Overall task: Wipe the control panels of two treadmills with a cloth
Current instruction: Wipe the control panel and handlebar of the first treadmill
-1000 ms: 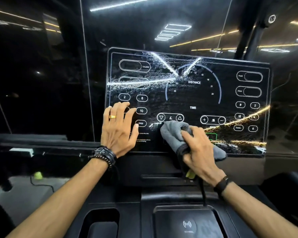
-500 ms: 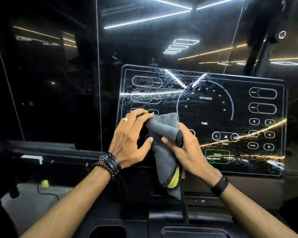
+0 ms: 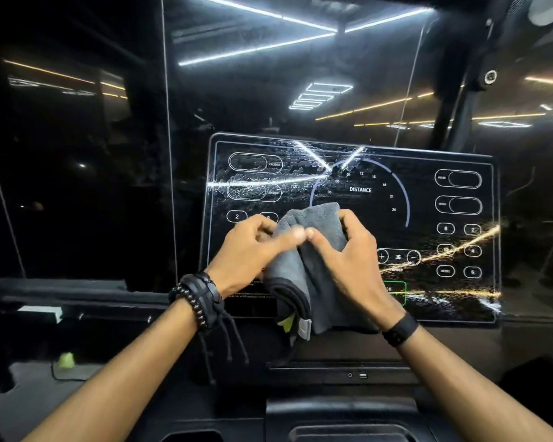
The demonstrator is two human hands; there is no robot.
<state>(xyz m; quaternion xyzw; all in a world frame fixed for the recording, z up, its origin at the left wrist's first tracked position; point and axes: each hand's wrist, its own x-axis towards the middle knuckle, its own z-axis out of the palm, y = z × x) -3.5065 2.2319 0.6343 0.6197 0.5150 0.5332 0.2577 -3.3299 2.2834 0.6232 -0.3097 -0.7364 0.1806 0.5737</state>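
A grey cloth (image 3: 313,250) is hanging bunched between both hands in front of the lower centre of the control panel (image 3: 351,224). Its upper edge is reaching the bottom of the DISTANCE dial (image 3: 361,189), and its folded lower end, showing a yellow-green patch and a pale tag, is hanging below the panel's bottom edge.

The left hand (image 3: 253,250) is gripping the cloth's left side, with fingers curled behind the fabric and the thumb pointing right across its front. The right hand (image 3: 345,250) is gripping the cloth's right side, with fingers curled over the top fold and the thumb pointing left. The two thumb tips are meeting, or nearly meeting, on the cloth's front. Both forearms are extending up from the lower corners of the view and converging at the cloth. The left wrist is carrying dark braided and beaded bracelets (image 3: 198,295) with loose cords hanging down. The right wrist is carrying a black band (image 3: 399,330).

The panel is glossy black, with white outlined buttons and streaky droplets across its upper left area. A green-outlined button (image 3: 396,290) is showing partly beside the right wrist. Ceiling light strips are reflecting in the panel and in the dark glass behind it. A black console tray (image 3: 348,416) is lying below the panel.
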